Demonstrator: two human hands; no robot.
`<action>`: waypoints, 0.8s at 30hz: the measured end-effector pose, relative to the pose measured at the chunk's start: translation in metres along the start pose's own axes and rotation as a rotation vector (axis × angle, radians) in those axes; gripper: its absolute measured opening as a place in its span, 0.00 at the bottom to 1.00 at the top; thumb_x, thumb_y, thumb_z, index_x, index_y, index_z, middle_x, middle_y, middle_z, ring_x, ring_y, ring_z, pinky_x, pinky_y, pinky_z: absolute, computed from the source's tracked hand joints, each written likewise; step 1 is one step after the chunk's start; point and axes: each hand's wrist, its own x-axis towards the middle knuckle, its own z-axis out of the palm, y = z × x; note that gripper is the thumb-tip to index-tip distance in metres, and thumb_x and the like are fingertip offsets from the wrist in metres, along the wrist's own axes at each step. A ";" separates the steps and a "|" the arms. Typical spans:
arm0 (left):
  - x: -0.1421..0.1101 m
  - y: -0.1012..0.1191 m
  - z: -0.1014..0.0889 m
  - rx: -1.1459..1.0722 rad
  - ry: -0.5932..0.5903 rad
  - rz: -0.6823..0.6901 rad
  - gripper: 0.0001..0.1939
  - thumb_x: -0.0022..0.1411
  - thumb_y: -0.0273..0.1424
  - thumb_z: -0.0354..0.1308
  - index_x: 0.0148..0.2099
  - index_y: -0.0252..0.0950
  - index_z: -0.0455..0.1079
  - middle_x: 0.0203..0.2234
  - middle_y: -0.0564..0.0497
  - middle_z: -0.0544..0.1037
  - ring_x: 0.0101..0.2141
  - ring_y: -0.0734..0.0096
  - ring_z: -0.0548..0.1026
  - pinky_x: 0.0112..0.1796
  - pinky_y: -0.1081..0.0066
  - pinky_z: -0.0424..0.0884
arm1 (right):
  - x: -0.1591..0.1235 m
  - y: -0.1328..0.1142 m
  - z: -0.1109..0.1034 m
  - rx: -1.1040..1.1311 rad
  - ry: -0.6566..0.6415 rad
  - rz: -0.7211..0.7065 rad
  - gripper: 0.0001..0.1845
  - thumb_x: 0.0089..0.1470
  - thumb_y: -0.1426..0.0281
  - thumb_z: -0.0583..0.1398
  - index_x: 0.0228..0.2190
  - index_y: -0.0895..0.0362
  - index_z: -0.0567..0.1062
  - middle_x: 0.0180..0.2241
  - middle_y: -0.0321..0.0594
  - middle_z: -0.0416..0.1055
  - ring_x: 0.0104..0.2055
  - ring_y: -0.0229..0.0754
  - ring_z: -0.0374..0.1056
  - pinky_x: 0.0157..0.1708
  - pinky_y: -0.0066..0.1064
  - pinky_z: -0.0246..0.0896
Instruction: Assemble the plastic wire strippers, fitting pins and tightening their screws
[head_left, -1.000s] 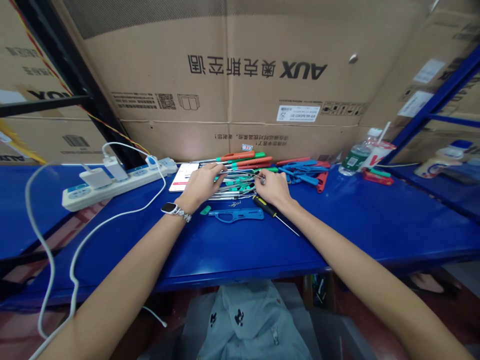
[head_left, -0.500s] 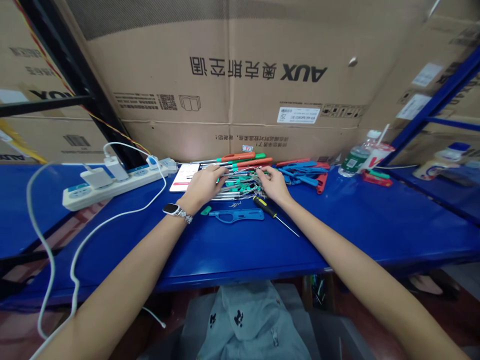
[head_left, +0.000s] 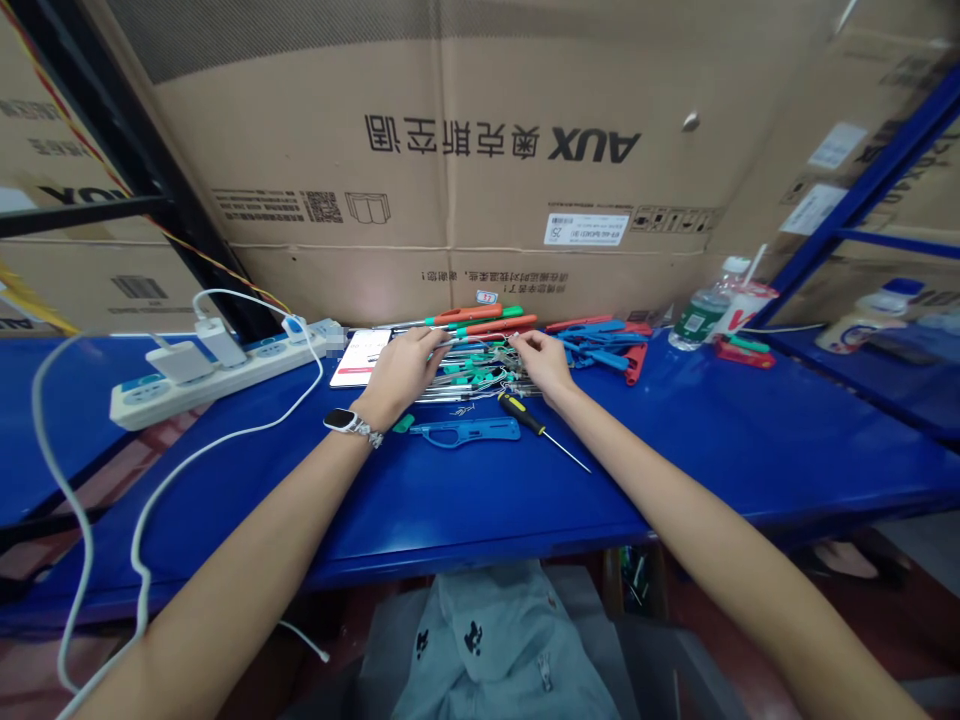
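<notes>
My left hand (head_left: 405, 372), with a watch on the wrist, is closed at the left side of a pile of lighter parts. Across from it, my right hand (head_left: 546, 362) pinches at the pile's right side. A thin pale wire-like piece (head_left: 476, 339) runs between the fingertips of both hands; its exact kind is too small to tell. Beneath lie metal rods and green parts (head_left: 480, 372). Closer to me are a blue lighter casing half (head_left: 476, 430), a small green piece (head_left: 403, 424) and a black-and-yellow screwdriver (head_left: 525, 412).
Orange lighters (head_left: 487, 322) lie behind the pile, blue and red casings (head_left: 600, 345) to its right. A phone (head_left: 358, 358) and a white power strip (head_left: 225, 372) with cables are on the left. A bottle (head_left: 694, 318) and a cup (head_left: 746, 305) stand right. Cardboard boxes (head_left: 480, 220) back the table.
The whole view has shifted slightly, so things appear a little further left. Both hands stay over the pile with the thin piece between them.
</notes>
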 end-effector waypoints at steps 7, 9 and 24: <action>0.016 0.009 0.002 -0.014 0.075 -0.009 0.11 0.75 0.31 0.52 0.51 0.34 0.73 0.43 0.42 0.80 0.44 0.55 0.78 0.43 0.61 0.74 | 0.009 0.002 0.002 0.023 0.041 -0.082 0.10 0.56 0.63 0.59 0.26 0.52 0.66 0.27 0.36 0.73 0.35 0.45 0.72 0.39 0.35 0.64; 0.020 0.010 -0.001 -0.022 0.096 0.010 0.10 0.75 0.31 0.52 0.51 0.35 0.73 0.42 0.42 0.80 0.44 0.56 0.77 0.42 0.62 0.73 | 0.010 0.003 0.002 0.117 0.004 -0.081 0.09 0.57 0.64 0.59 0.28 0.51 0.63 0.29 0.37 0.76 0.39 0.46 0.75 0.43 0.37 0.66; 0.037 0.017 -0.007 -0.216 0.190 0.014 0.08 0.73 0.30 0.55 0.50 0.35 0.74 0.40 0.45 0.80 0.39 0.62 0.77 0.40 0.65 0.72 | -0.009 -0.001 0.005 -0.348 -0.259 -0.367 0.12 0.60 0.60 0.61 0.40 0.52 0.81 0.45 0.43 0.80 0.53 0.54 0.69 0.59 0.53 0.57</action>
